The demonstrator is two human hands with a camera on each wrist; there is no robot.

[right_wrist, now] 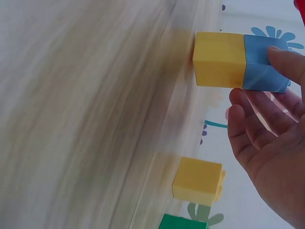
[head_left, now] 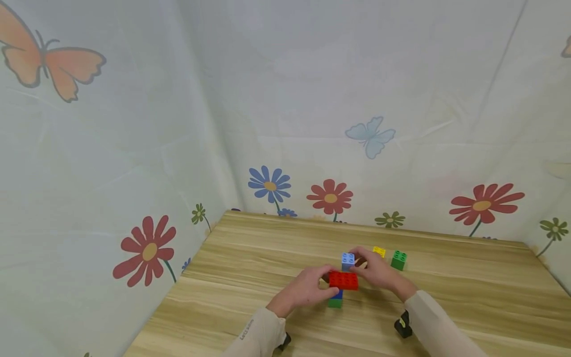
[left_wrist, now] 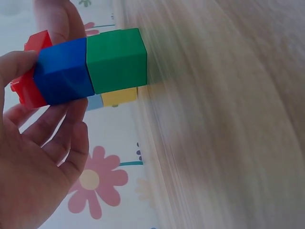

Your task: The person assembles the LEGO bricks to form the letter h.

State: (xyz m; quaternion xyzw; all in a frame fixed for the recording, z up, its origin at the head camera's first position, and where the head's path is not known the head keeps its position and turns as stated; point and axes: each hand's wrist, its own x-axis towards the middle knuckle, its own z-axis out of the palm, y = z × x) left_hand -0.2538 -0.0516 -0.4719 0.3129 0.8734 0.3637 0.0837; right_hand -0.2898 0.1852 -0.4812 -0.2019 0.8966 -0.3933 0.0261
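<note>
Near the counter's (head_left: 250,248) middle, the left hand (head_left: 303,291) gripped the red brick (head_left: 343,280) topping the blue (left_wrist: 64,71) and green (left_wrist: 116,59) bricks. Just behind, the right hand's fingers (right_wrist: 286,62) pinched the light-blue brick (head_left: 348,260) on a yellow brick (right_wrist: 219,59). Assembly seemed underway; the next move probably needed aligned studs.

The tabletop (left_wrist: 224,119) is smearing into blur beside the left hand (left_wrist: 33,162) in its wrist view, and likewise in the right wrist view. The red brick (left_wrist: 28,71) is hiding mostly behind the blue brick (left_wrist: 64,71). Below the right hand (right_wrist: 271,143), a green brick (right_wrist: 183,223) is being cut off by the picture's lower edge.
</note>
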